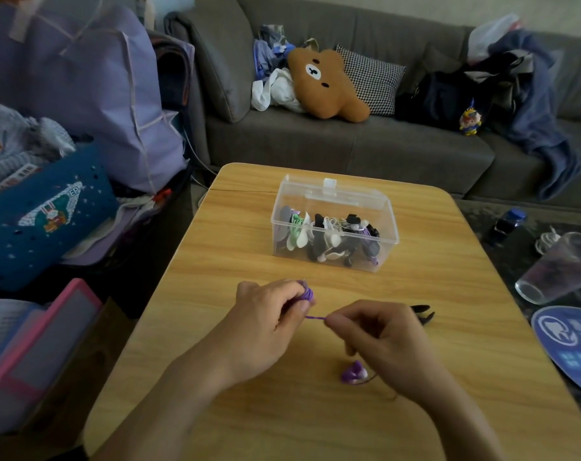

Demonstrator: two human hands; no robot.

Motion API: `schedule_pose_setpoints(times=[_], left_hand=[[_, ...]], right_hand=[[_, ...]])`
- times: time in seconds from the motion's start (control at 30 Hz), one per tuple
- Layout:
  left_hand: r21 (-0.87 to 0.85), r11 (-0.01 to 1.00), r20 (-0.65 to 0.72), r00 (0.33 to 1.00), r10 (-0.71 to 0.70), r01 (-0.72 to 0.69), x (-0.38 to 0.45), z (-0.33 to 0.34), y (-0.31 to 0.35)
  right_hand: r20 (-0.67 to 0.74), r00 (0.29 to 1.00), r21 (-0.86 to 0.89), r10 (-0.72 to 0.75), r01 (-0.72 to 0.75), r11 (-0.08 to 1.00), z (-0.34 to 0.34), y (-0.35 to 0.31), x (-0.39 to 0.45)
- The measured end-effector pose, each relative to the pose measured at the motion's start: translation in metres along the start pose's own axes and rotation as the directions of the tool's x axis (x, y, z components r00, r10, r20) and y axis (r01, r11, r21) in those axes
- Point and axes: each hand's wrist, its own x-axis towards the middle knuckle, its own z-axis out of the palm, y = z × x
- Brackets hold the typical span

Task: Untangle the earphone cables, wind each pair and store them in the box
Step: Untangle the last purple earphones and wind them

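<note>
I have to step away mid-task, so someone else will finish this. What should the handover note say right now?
Left hand: grips the wound purple coil at its fingertips.
Right hand: pinches the purple cable stretched from the coil.
Purple earbuds lie on the table below the right hand, not yet wound in.
Clear box, lid open, already holds several wound pairs.
A black item lies behind the right hand; what it is cannot be told.
Left: finish winding the purple pair and box it, then check the black item.
</note>
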Motion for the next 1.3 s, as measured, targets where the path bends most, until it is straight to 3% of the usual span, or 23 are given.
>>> schedule_pose_setpoints(times=[0.17, 0.27, 0.47, 0.6, 0.73, 0.83, 1.03, 1.17, 1.3], left_hand=[[-0.137, 0.989, 0.151, 0.988, -0.042, 0.063, 0.000, -0.008, 0.004], [-0.277, 0.960, 0.200, 0.980, 0.023, 0.034, 0.000, -0.014, 0.012], [-0.252, 0.965, -0.055, 0.997, 0.056, -0.069, 0.002, -0.017, 0.008], [-0.149, 0.981, -0.279, 0.957, 0.079, -0.124, 0.005, -0.026, -0.001], [-0.014, 0.989, -0.365, 0.921, 0.134, -0.149, 0.007, -0.024, -0.007], [-0.067, 0.985, -0.390, 0.913, 0.123, -0.162, 0.006, -0.024, -0.004], [-0.148, 0.965, -0.259, 0.950, 0.174, -0.217, -0.002, -0.006, 0.016], [-0.153, 0.969, -0.253, 0.955, 0.151, -0.194, -0.001, 0.001, 0.018], [-0.144, 0.981, -0.165, 0.981, 0.106, -0.130, -0.004, 0.006, 0.016]], right_hand=[[-0.034, 0.999, -0.037, 0.006, -0.007, 0.999, -0.025, 0.010, -0.002], [-0.009, 1.000, -0.023, 0.027, -0.027, 0.999, -0.035, 0.010, -0.002], [0.077, 0.996, 0.139, 0.055, -0.065, 0.988, -0.030, 0.008, -0.004], [0.004, 0.998, 0.138, 0.070, -0.070, 0.988, -0.032, 0.008, -0.003], [0.067, 0.995, 0.209, 0.080, -0.092, 0.973, -0.026, 0.008, -0.004], [0.029, 0.989, 0.192, 0.145, -0.148, 0.970, -0.021, 0.006, -0.004], [-0.009, 0.989, 0.045, -0.148, 0.148, 0.988, -0.010, 0.015, -0.001], [-0.096, 0.974, 0.246, -0.206, 0.224, 0.943, 0.004, 0.010, 0.000], [-0.246, 0.939, 0.199, -0.239, 0.290, 0.936, 0.010, 0.005, 0.001]])
